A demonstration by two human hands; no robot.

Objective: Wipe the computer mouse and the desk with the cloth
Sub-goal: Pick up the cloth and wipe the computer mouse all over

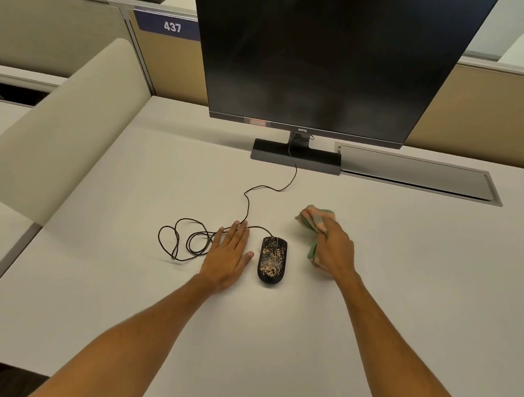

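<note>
A black computer mouse [272, 261] lies on the white desk [403, 266], its top speckled with tan crumbs. My left hand [229, 254] rests flat on the desk just left of the mouse, fingers together and lying over the cable, holding nothing. My right hand [332, 249] is to the right of the mouse, closed around a bunched green and pink cloth [313, 217] that sticks out beyond the fingers and touches the desk.
The mouse cable [191, 240] coils left of my left hand and runs back to a black monitor [322, 59] on its stand [296, 156]. A grey cable hatch [416, 174] sits at the back right. Beige partitions [61, 121] border the left and rear.
</note>
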